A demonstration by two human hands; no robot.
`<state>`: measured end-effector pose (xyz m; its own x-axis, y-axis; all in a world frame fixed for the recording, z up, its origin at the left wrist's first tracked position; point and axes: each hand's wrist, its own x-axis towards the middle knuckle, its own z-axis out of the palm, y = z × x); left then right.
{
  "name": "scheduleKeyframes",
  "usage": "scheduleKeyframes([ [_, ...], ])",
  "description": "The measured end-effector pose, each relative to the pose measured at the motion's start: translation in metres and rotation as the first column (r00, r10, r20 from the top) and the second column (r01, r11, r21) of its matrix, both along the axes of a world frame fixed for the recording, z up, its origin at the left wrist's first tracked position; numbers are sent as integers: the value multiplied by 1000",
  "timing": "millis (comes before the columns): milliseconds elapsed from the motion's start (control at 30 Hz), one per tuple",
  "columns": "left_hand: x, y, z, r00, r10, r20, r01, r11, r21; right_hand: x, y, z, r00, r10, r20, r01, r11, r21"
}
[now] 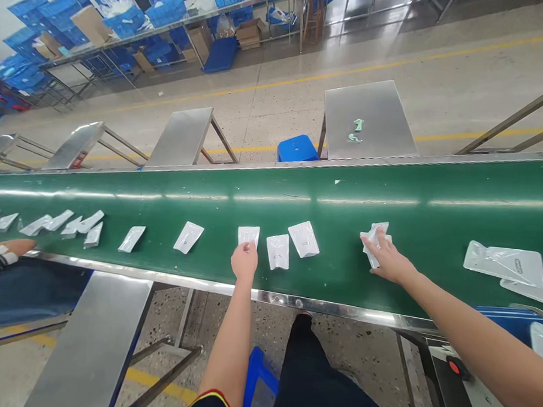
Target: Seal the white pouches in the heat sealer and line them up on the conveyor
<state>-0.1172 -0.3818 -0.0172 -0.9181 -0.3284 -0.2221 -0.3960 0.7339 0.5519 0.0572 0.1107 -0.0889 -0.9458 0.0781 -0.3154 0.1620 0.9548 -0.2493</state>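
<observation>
My left hand (244,262) is closed, its fingertips pinching the lower edge of a small white pouch (248,233) on the green conveyor belt (235,211). Just right of it lie two more pouches, an upright one (278,252) and a tilted one (303,239). Farther right, my right hand (389,258) curls its fingers over a white pouch (378,228); more than one may be bunched there, partly hidden by the fingers. To the left, a flat pouch (188,237) and several others are strewn along the belt.
Larger white pouches (505,263) overlap at the belt's right. A co-worker's hand (20,246) reaches in at far left. Metal side tables (369,121) flank the belt, with a blue stool (298,149) behind. A control box with a red button (454,367) sits lower right.
</observation>
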Motion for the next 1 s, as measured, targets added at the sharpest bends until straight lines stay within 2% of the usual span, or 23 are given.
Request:
scheduleKeyframes([
  [33, -6, -2, 3, 999, 20, -31, -20, 1000, -5, -2, 6, -2, 1000, -7, -14, 7, 1000, -7],
  [100, -21, -6, 5, 984, 178, 12, -178, 975, 133, -14, 14, 0, 994, -101, -35, 100, 995, -9],
  [133, -28, -6, 4, 955, 276, 106, -294, 924, 243, -24, 15, 3, 983, -173, -60, 173, 985, -13],
  [200, -41, -4, 0, 869, 369, 330, -485, 767, 420, -49, 4, 11, 938, -313, -148, 306, 950, -68],
  [233, -45, 0, -3, 838, 369, 401, -534, 703, 469, -64, -8, 16, 908, -369, -200, 350, 928, -127],
  [267, -46, 6, -5, 827, 356, 436, -552, 665, 503, -78, -24, 20, 873, -419, -248, 377, 904, -202],
  [333, -40, 22, -8, 832, 321, 451, -545, 620, 564, -102, -64, 26, 838, -463, -289, 366, 869, -333],
  [400, -22, 43, -11, 845, 274, 460, -526, 582, 620, -117, -106, 28, 862, -449, -234, 340, 856, -390],
  [467, 6, 64, -18, 865, 221, 450, -487, 586, 648, -121, -144, 26, 895, -428, -129, 348, 849, -397],
  [500, 22, 74, -23, 876, 200, 438, -462, 604, 649, -119, -159, 24, 907, -413, -76, 356, 852, -383],
  [533, 37, 84, -29, 906, 181, 382, -402, 651, 644, -115, -171, 23, 919, -394, -32, 358, 864, -355],
  [567, 51, 92, -36, 925, 172, 339, -358, 695, 623, -111, -179, 21, 929, -370, 2, 351, 880, -320],
  [633, 70, 108, -50, 933, 170, 316, -336, 726, 600, -103, -186, 20, 945, -324, 52, 326, 911, -252],
  [667, 76, 116, -55, 925, 177, 336, -355, 716, 601, -100, -185, 21, 949, -309, 62, 315, 919, -235],
  [733, 77, 129, -60, 893, 197, 405, -427, 657, 622, -97, -176, 27, 952, -298, 66, 305, 922, -239],
  [833, 66, 146, -51, 864, 196, 464, -481, 593, 645, -94, -156, 43, 955, -290, 57, 294, 915, -277],
  [933, 56, 155, -28, 887, 112, 448, -418, 608, 675, -80, -139, 67, 945, -326, 14, 313, 894, -320],
  [1000, 56, 155, -11, 904, 24, 426, -343, 634, 693, -58, -134, 86, 923, -385, -23, 354, 869, -346],
])
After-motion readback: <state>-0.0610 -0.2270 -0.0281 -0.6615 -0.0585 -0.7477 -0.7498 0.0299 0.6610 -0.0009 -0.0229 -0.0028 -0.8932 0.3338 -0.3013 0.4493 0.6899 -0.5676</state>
